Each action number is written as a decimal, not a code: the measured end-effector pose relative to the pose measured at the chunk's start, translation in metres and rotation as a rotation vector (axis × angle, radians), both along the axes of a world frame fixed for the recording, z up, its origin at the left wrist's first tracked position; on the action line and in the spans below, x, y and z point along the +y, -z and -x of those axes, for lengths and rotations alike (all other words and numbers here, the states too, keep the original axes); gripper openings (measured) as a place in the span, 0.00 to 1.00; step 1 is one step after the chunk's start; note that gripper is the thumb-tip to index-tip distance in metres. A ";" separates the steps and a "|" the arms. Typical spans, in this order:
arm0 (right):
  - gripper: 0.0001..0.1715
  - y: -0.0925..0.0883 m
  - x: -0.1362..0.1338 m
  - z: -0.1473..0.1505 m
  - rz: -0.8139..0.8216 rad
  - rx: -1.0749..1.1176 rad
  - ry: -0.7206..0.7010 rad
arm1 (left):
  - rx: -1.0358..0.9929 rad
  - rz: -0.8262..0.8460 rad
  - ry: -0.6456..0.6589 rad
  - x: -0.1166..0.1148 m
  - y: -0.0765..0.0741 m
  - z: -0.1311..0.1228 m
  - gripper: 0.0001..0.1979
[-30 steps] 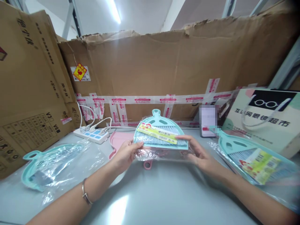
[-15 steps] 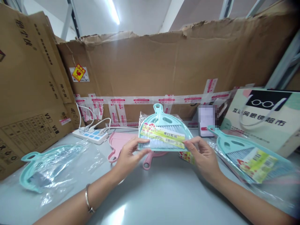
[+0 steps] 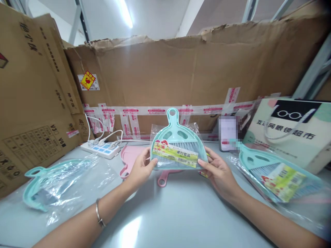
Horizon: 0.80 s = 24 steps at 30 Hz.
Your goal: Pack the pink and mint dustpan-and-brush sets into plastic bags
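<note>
Between my two hands a mint-green dustpan and brush set (image 3: 178, 136) is held up above the table, its ringed handle pointing upward. Clear plastic film wraps it, and a yellow-green label with red mushrooms lies slanted across the bristles. My left hand (image 3: 142, 167) grips the lower left edge, thumb in front and fingers behind. At the lower right edge my right hand (image 3: 216, 170) pinches the set in the same way. Partly hidden behind it on the table lie a pink dustpan (image 3: 130, 156) and a pink handle (image 3: 162, 179).
Wrapped mint-green sets lie at the left (image 3: 38, 186) and right (image 3: 274, 168). A power strip (image 3: 99, 148) with plugged cables stands back left. A phone (image 3: 228, 134) leans near a paper bag (image 3: 289, 131). Cardboard boxes (image 3: 155, 75) wall off the back and left.
The set has been turned more upright, its handle rising a little and its front facing me more squarely. My right fingers have moved behind its edge, and the label sits straighter to view.
</note>
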State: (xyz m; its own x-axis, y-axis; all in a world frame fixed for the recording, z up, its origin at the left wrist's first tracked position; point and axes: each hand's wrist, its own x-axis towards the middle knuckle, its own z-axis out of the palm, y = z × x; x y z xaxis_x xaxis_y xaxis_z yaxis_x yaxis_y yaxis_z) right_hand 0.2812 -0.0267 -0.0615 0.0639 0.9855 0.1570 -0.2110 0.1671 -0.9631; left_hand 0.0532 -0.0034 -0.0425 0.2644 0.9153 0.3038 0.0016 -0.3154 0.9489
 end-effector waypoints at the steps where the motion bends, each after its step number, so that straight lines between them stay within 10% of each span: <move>1: 0.33 0.000 0.000 0.000 0.012 0.004 -0.004 | 0.002 0.020 -0.007 0.000 0.000 0.000 0.17; 15: 0.28 -0.010 0.000 -0.010 -0.056 -0.006 0.168 | 0.004 0.119 0.119 -0.008 -0.002 -0.001 0.25; 24: 0.19 -0.018 -0.042 -0.149 0.252 -0.077 0.674 | 0.013 0.092 0.096 -0.007 0.000 0.000 0.22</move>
State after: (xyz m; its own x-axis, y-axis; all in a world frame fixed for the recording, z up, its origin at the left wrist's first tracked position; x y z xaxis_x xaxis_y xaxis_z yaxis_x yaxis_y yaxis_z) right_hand 0.4302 -0.0690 -0.0431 0.6681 0.7429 -0.0411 -0.0705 0.0083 -0.9975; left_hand 0.0527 -0.0102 -0.0422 0.3556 0.9094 0.2158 -0.0119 -0.2264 0.9740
